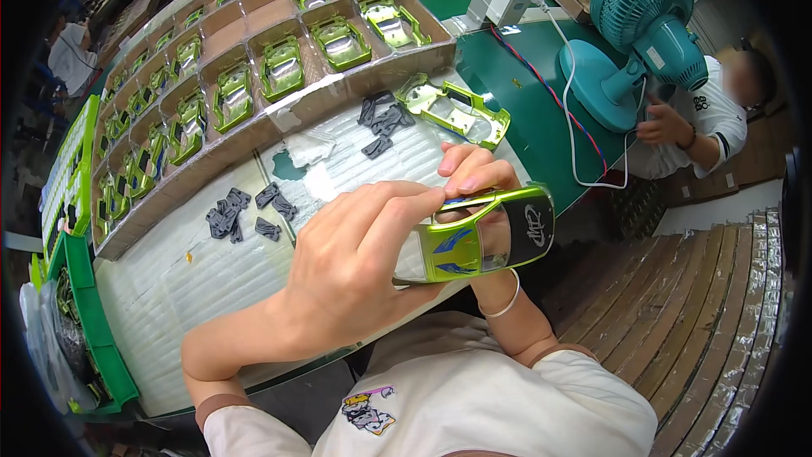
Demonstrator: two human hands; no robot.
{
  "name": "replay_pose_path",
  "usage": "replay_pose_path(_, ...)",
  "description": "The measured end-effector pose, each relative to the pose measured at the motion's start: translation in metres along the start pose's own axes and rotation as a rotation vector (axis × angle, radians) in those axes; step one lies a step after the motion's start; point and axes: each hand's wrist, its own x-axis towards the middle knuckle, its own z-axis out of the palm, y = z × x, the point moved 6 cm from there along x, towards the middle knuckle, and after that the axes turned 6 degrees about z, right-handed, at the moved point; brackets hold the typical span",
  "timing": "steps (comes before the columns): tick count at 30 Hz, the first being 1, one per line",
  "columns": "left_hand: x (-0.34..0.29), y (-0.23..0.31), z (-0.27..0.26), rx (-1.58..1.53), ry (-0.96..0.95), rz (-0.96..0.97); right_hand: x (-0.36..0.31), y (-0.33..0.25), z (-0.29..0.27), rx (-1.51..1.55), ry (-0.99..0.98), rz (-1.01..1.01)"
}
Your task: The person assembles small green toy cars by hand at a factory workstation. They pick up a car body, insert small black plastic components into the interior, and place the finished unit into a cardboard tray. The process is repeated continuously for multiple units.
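A green toy car body shell (452, 247), with blue arrow marks on its roof and a black end, is held up over the near edge of the table. My left hand (351, 250) grips it from the left, fingertips at its upper side edge. My right hand (480, 173) holds it from behind and beyond; its fingers curl over the far side, and the palm is mostly hidden by the shell. Just past my hands, another green car shell (452, 112) lies with its inside showing. Beside that shell is a pile of small dark grey plastic parts (385, 121).
More grey parts (227, 214) lie on the white foam sheet (182, 305). A divided cardboard tray (283, 114) of green shells fills the far left. At right stand a teal fan (643, 8), cables and another person (710, 127). A green crate (97, 326) borders the left.
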Motion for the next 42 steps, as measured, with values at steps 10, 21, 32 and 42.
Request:
replay_pose_path(10,-0.001,0.008,-0.002,0.03,0.032,0.029,0.002,-0.013,0.004,-0.192,-0.09,0.003)
replay_pose_path(21,0.002,0.009,-0.015,0.016,0.035,0.034,-0.001,-0.004,0.005,0.129,-0.04,0.15)
replay_pose_path(32,-0.001,0.013,-0.012,0.076,0.035,0.053,-0.002,-0.006,0.006,0.137,-0.056,0.112)
replay_pose_path(42,0.003,-0.019,-0.004,-0.27,-0.095,-0.19,-0.003,0.007,-0.003,0.021,-0.014,0.209)
